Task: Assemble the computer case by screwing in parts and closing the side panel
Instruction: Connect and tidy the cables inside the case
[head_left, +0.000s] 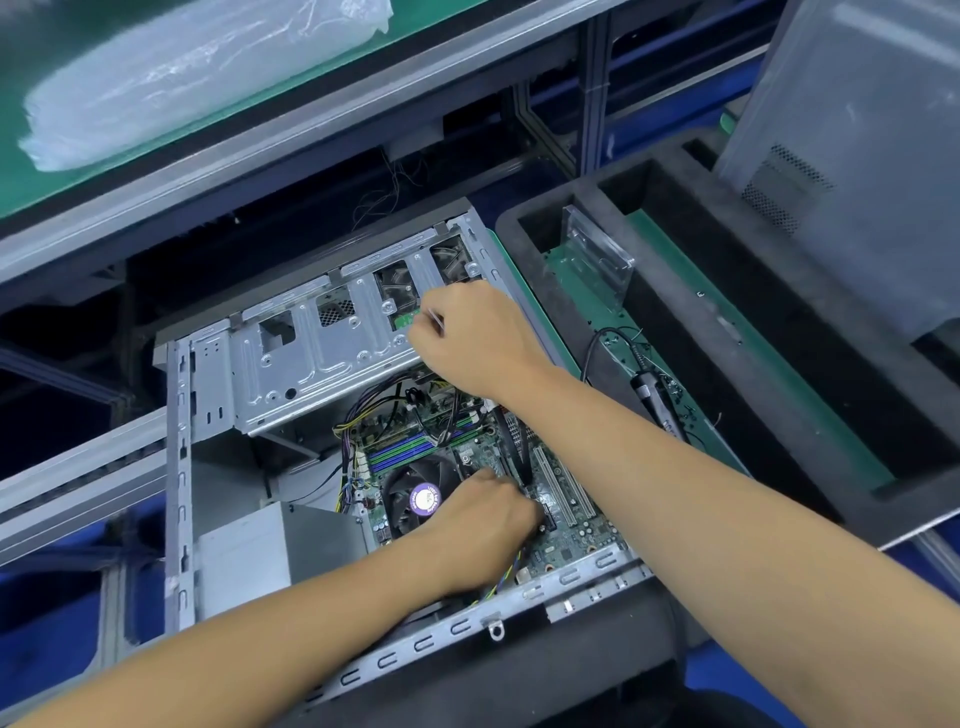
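Open computer case (179, 467) lying flat at frame centre, motherboard (566, 525) exposed. Right hand (475, 338) pinching small silvery part (435, 318) over drive cage (311, 358), upper centre. Left hand (483, 525) curled by CPU fan (415, 499); grip unclear.

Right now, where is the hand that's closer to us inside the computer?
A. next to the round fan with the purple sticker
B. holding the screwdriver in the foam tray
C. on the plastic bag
A: the left hand rests on the motherboard right beside the CPU fan, purple sticker showing.
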